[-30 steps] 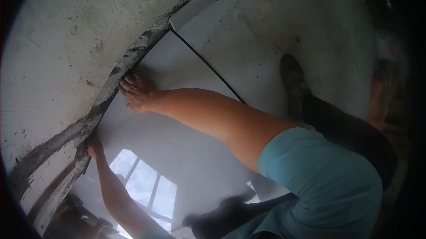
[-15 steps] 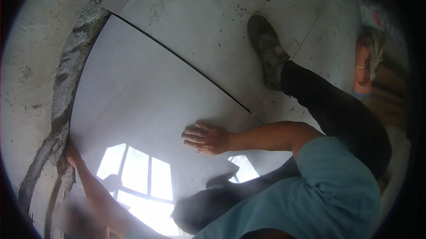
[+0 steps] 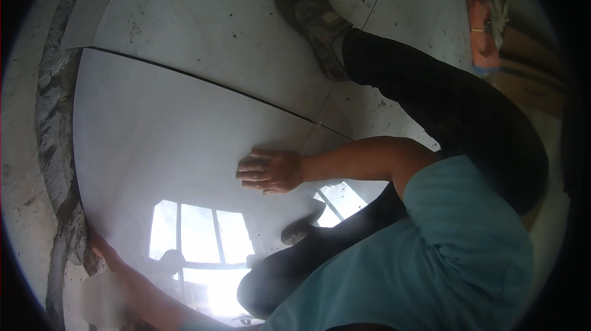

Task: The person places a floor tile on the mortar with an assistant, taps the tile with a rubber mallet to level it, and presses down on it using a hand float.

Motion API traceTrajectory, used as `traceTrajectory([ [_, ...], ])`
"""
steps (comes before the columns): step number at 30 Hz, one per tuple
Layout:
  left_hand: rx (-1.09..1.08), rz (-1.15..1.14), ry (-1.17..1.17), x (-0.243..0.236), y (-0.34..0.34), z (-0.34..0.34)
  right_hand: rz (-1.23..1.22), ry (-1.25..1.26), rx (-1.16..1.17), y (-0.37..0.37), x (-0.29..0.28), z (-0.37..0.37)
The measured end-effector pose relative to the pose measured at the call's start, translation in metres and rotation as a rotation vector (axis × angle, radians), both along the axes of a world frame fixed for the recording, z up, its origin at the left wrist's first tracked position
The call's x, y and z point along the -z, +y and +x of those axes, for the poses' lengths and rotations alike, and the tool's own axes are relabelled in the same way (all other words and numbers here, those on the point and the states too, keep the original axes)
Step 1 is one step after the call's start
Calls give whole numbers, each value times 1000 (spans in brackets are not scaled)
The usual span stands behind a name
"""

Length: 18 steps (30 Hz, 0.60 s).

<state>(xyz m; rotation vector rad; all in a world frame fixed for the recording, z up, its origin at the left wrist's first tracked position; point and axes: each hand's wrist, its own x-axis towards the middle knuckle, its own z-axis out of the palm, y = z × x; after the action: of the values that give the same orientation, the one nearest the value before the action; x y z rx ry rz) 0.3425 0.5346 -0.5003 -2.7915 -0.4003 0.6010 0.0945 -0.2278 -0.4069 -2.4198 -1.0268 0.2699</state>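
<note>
The large grey tile (image 3: 160, 122) lies flat right under my right hand (image 3: 271, 171) and stretches away from it on the left, up to the rough edge at the foot of the wall (image 3: 21, 146). That hand is palm down on the glossy face, its fingers (image 3: 251, 176) straight out toward the wall and only slightly parted; they are wrapped around nothing, and the tile is simply beneath them. My left hand (image 3: 101, 248) is low at the tile's wall-side edge, just beside the broken concrete (image 3: 58, 140). Its fingertips are hidden there, so I cannot tell how far those fingers are bent or whether they have hold of the edge.

Beyond my right hand, a thin dark gap (image 3: 209, 82) runs along the tile's far side, parting it from the dusty floor tiles (image 3: 203, 17). A narrow grey strip (image 3: 92, 14) lies past the far wall-side corner. On the dusty side, well apart from my right fingers, stands a worn shoe (image 3: 311, 20) below a dark trouser leg (image 3: 425, 85). Nearer me, a bright window reflection (image 3: 200, 232) shows on the tile's surface, between my two hands and closer to my body.
</note>
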Motion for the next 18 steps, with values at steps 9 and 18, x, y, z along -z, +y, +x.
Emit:
traceTrajectory([
  [9,108,18,34,-9,18,8,-15,-30,12,2,-3,5],
  [18,97,189,-46,0,1,0,27,40,28,-3,-9,9],
])
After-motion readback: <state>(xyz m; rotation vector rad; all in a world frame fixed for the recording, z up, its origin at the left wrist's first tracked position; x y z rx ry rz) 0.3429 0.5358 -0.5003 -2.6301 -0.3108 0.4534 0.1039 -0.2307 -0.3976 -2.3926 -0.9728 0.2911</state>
